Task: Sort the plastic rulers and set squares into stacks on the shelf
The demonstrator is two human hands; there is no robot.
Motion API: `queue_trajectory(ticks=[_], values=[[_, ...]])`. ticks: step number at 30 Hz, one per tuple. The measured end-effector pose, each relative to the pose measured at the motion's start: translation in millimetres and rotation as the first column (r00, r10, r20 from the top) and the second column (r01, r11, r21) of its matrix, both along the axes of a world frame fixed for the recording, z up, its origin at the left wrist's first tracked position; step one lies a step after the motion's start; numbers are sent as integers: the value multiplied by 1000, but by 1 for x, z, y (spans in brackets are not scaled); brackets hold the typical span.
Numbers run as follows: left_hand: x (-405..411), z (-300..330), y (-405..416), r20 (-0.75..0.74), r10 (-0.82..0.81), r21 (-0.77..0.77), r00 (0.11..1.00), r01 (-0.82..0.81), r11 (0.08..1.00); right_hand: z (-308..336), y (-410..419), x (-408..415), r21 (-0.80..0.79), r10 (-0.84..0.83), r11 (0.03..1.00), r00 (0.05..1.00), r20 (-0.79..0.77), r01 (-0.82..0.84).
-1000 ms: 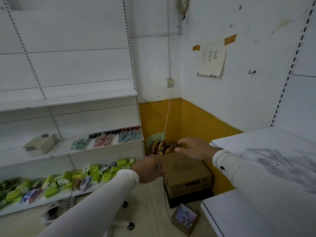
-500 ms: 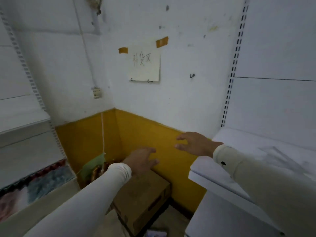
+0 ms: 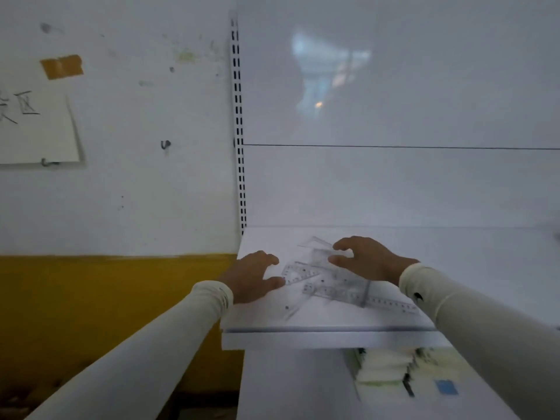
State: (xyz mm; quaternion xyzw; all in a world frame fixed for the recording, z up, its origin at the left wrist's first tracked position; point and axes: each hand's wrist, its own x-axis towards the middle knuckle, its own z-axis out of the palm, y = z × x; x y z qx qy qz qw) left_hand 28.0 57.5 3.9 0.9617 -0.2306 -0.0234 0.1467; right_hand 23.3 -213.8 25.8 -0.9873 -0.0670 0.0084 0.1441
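Note:
A loose pile of clear plastic rulers and set squares (image 3: pixel 328 280) lies jumbled on the white shelf (image 3: pixel 333 331). One long ruler (image 3: pixel 391 303) points toward the right front edge, and a set square (image 3: pixel 316 243) sticks out at the back. My left hand (image 3: pixel 253 275) hovers at the pile's left side, fingers loosely curved, thumb near a ruler end. My right hand (image 3: pixel 368 257) is over the pile's right side with fingers spread and relaxed, holding nothing.
A slotted shelf upright (image 3: pixel 239 131) rises behind the shelf's left corner. A paper note (image 3: pixel 36 128) is taped to the wall at the left, above a yellow band. A lower shelf holds pale packaged goods (image 3: pixel 394 371).
My view swung right from a cardboard box on the floor to the white shelf. Both hands left the box area and moved over the pile of rulers.

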Motion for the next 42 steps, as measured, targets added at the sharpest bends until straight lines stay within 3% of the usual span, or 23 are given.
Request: queue_trajectory(ticks=[5,14,21,26,32,37,42], values=[[15,-3,-39,-24,-52,73,998,53,996,-4,-40,-20,8,-77,997,997,1,77],[40,-7,-64,-91,67,198,994,-48,979,-24,-70,-29,46,-103,994,995,-6,103],[57,-6,-51,-140,24,96,990,-10,995,-29,-60,-28,49,-110,993,994,-21,111],[59,-5,-41,-154,-26,107,988,43,993,-19,-38,-14,69,-80,995,997,17,78],[64,-5,-50,-75,39,56,996,-35,998,-21,-16,0,98,-49,994,998,25,47],[69,-8,-78,-37,36,201,999,-28,979,-22,-22,5,111,-77,991,997,6,76],[76,-5,-82,-67,27,179,997,-15,984,-21,-33,6,94,-98,991,995,15,96]])
